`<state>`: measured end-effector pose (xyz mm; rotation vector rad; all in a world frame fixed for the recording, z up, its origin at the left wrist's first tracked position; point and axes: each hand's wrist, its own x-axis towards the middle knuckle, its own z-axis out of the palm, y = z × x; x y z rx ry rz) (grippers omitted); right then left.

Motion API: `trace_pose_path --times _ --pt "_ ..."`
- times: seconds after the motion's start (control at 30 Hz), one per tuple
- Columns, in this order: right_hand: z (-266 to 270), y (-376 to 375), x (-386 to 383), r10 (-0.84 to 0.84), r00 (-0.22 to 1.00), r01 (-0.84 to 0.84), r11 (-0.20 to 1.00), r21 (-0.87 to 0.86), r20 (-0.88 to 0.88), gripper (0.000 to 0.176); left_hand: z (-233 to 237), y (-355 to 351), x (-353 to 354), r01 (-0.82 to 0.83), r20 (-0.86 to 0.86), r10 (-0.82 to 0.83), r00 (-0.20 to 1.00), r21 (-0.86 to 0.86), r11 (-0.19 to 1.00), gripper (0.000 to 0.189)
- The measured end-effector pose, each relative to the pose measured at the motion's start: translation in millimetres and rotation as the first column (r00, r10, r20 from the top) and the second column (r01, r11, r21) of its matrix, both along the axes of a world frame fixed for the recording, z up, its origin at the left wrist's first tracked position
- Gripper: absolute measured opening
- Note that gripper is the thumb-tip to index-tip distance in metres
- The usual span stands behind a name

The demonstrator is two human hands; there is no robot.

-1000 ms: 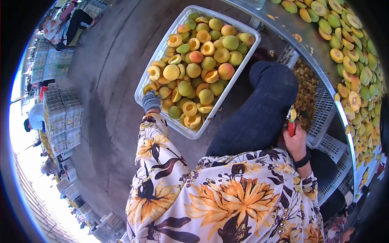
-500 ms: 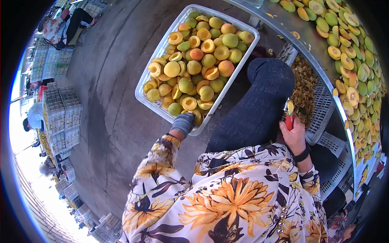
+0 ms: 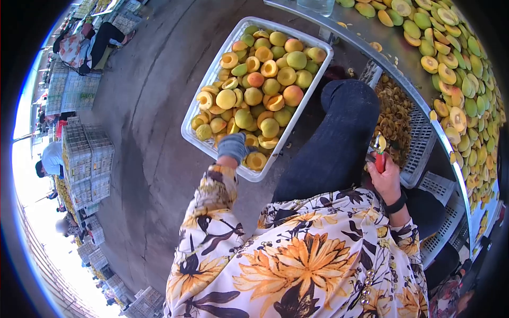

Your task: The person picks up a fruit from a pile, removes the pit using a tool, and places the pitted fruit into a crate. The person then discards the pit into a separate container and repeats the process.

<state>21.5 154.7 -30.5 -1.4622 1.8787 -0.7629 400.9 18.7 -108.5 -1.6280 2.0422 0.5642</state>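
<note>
A white plastic crate (image 3: 186,114) full of yellow-green and reddish peach halves (image 3: 269,68) stands on the floor ahead of me. My left hand (image 3: 232,147), in a grey glove, is over the crate's near corner, touching the fruit; its fingertips are hidden. Just right of the glove, a pitted peach half (image 3: 256,161) lies cut side up. My right hand (image 3: 386,175) is bare, with a dark band on the wrist. It grips a red-handled pitting tool (image 3: 380,159) upright beside my knee, and a yellow-green piece shows at its metal tip.
A metal-edged table (image 3: 366,45) at the right bears a heap of cut peaches (image 3: 466,95). Under its edge, a crate (image 3: 419,139) holds brown-yellow scraps (image 3: 395,108). Stacked crates (image 3: 87,159) and other people (image 3: 50,159) are at the left.
My left hand has shifted left and further over the crate, uncovering a peach half at the near corner. My right hand still grips the tool in nearly the same place.
</note>
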Motion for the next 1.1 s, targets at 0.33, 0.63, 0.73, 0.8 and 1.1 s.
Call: trace_pose_path --times 0.33,0.63,0.73,0.8,1.1 --pt "6 -10 16 -0.021 0.998 0.024 0.999 0.034 -0.066 0.028 -57 -10 4 -0.090 -0.058 0.098 0.993 0.131 0.987 0.047" --pt "4 5 -2 -0.030 0.999 0.026 0.994 0.103 0.036 0.029 -9 -41 -5 -0.350 -0.013 0.350 0.937 -0.065 0.934 0.062" --pt "8 1 6 -0.015 1.000 0.014 0.998 0.063 0.016 0.029 -26 -50 -6 -0.232 -0.045 0.227 0.973 -0.166 0.958 0.070" --pt "10 1 11 -0.016 0.999 0.013 0.997 0.082 0.035 0.029 -26 -58 -8 -0.381 -0.029 0.380 0.925 -0.062 0.923 0.082" --pt "7 0 8 -0.004 0.999 0.003 1.000 0.021 0.054 0.027 -26 -52 -13 -0.453 -0.047 0.451 0.891 -0.143 0.880 0.083"
